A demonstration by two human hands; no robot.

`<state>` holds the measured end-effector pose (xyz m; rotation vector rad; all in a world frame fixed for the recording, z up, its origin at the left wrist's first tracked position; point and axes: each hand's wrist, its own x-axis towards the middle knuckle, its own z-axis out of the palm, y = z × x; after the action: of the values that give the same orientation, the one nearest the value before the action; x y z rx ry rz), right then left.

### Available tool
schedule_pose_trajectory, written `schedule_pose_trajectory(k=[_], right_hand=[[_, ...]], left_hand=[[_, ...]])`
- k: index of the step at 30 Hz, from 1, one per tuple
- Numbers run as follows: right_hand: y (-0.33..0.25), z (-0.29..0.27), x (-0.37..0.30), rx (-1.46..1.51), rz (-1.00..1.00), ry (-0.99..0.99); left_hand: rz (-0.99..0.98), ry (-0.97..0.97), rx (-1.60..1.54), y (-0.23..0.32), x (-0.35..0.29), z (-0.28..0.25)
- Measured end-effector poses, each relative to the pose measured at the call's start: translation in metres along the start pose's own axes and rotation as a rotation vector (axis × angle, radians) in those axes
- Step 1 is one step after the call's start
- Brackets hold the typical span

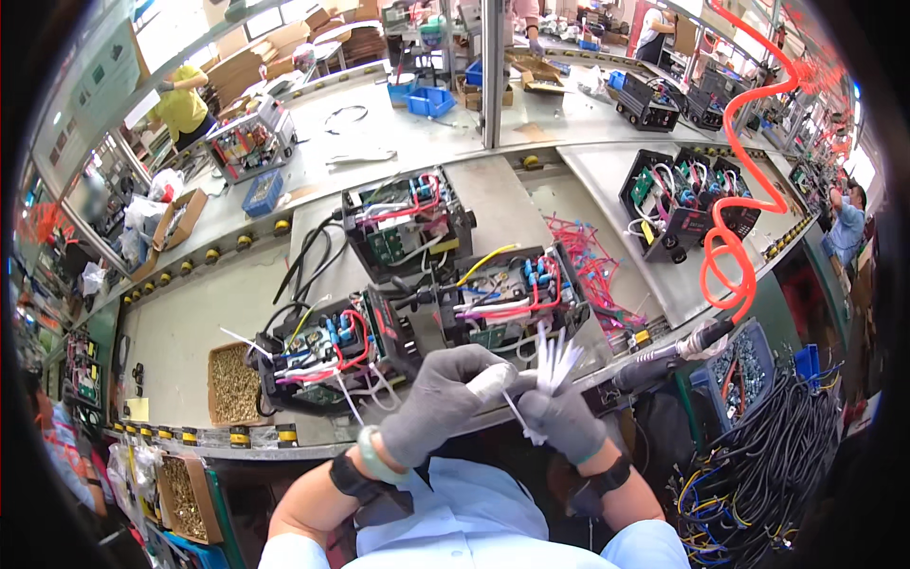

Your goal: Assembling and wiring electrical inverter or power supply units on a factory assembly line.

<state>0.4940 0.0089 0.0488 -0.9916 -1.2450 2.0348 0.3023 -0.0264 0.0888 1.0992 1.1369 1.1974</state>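
Both my hands wear grey gloves and are close together at the table's front edge. My right hand [561, 422] is closed round a bunch of white cable ties [555, 362], whose ends fan upward. Beside it, the fingers of my left hand [444, 398] are pinched at one end of a single white cable tie [520, 415]. Just beyond are three open-cased electronic units with boards and red and white wires: a left one [332, 356], a right one [512, 296] and a rear one [408, 223]. Another white tie sticks out of the left unit.
A cardboard box of small brass-coloured parts [235, 381] sits at left. Pink-red wires [592, 261] lie behind the right unit. A coiled orange air hose [735, 237] hangs at right, above a power screwdriver [664, 358]. Black cables [768, 474] are heaped at lower right. Other people work farther off.
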Motion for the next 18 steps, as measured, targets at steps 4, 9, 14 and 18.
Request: schedule_pose_trajectory(k=[4,9,14,18], right_hand=[[0.010,0.001,0.001,0.011,-0.093,0.020],[0.002,-0.024,0.005,-0.010,-0.219,0.276],[-0.019,-0.033,0.012,-0.003,-0.334,0.318],[-0.029,-0.034,0.018,-0.069,-0.306,0.259]], left_hand=[[-0.076,0.095,-0.060,-0.014,0.018,0.016],[0.678,0.368,1.007,-0.007,0.057,0.022],[0.674,0.253,1.593,-0.016,0.086,0.021],[0.599,0.172,1.616,-0.015,0.089,0.024]])
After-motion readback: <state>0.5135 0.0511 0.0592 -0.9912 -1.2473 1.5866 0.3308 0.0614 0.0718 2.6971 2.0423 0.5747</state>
